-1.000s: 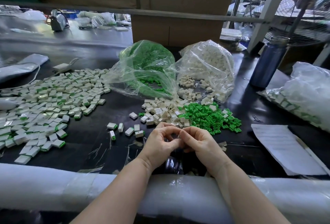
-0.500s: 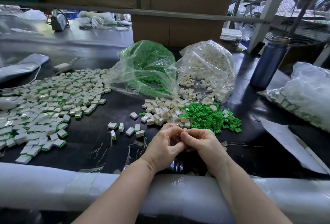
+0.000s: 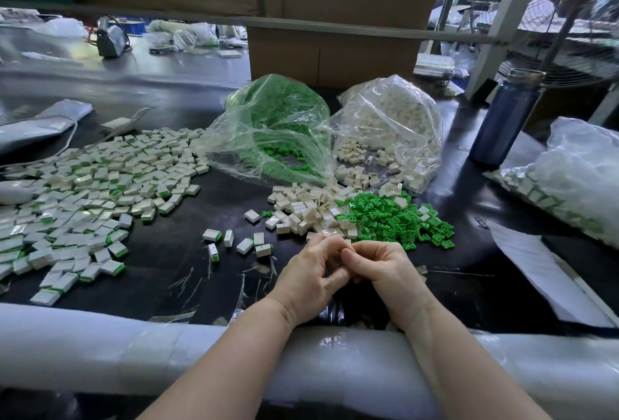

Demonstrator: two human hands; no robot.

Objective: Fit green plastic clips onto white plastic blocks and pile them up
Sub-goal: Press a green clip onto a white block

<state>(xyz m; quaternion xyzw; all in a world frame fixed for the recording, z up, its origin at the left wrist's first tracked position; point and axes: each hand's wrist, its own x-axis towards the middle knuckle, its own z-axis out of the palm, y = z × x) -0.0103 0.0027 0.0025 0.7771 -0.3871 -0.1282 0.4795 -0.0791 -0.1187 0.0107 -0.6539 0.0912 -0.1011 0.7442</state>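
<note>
Over black table [image 3: 207, 285], left hand [image 3: 308, 280] and right hand [image 3: 385, 272] curl together; contents hidden

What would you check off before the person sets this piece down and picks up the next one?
1. Piece held: left hand and right hand are curled together, hiding it: cannot tell.
2. Clip fully seated: cannot tell.
3. Loose green clips close ahead: ok.
4. Bare white blocks close ahead: ok.
5. Finished pile on the left, bare table beside it: ok.
</note>
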